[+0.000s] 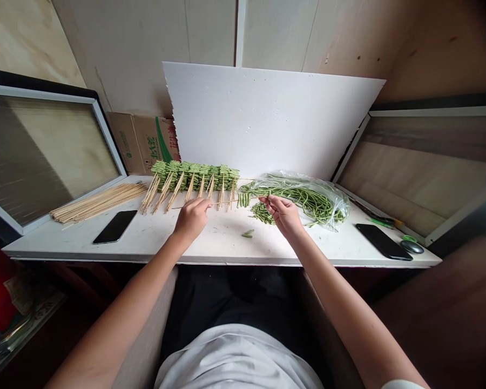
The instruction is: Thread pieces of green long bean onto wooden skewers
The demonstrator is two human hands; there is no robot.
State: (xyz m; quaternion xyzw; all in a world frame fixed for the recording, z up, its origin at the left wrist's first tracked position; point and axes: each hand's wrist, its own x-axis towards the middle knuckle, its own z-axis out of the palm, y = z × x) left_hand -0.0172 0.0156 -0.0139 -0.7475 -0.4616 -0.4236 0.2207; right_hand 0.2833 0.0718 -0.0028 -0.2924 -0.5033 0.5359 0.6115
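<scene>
My left hand (pixel 193 219) is closed round a thin wooden skewer (pixel 222 202), held level over the table. Several short green bean pieces (pixel 243 200) are threaded side by side on the skewer. At the skewer's right end, my right hand (pixel 282 213) pinches another short piece of green bean (pixel 268 198) between thumb and fingers. Below, between the hands, a small pile of cut bean pieces (pixel 262 213) lies on the table, with a loose piece (pixel 248 233) nearer the front edge. Behind my left hand are stacked finished bean skewers (pixel 194 175), their bare sticks pointing toward me.
A bundle of bare skewers (pixel 97 202) and a phone (pixel 115 227) lie on the left of the white table (pixel 218 251). Long beans in a clear plastic bag (pixel 308 197) sit at the right, near another black phone (pixel 383 241). A white board (pixel 271 119) leans behind.
</scene>
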